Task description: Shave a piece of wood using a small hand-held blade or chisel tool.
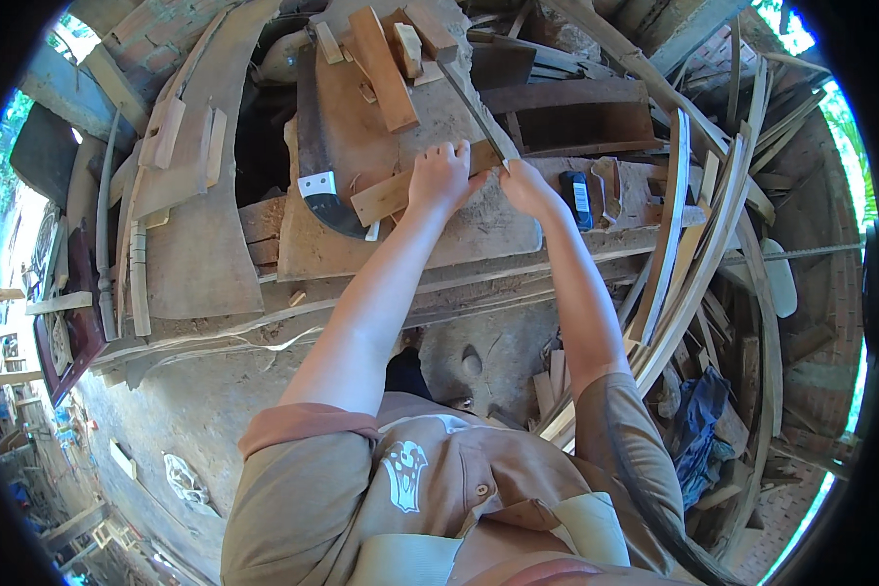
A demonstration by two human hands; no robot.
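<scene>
My left hand [441, 178] is closed over a short, flat piece of wood [386, 198] lying aslant on the workbench. Its fingers wrap the wood's far edge. My right hand [534, 188] grips the near end of a long, thin metal blade [473, 109], seen nearly edge-on. That blade runs away from me to the upper left, crossing the right end of the wood; whether it touches the wood I cannot tell. Left of my hands lies a handsaw [314, 117] with a dark blade and a black-and-white handle. Beyond them sits a reddish wooden block [381, 73].
A small dark box-shaped thing [575, 199] rests right of my right hand. Long wooden strips [698, 244] lean against the bench's right side. A wide curved plank [200, 195] covers its left part. Scrap wood and a blue plastic bag [703, 430] lie at the lower right.
</scene>
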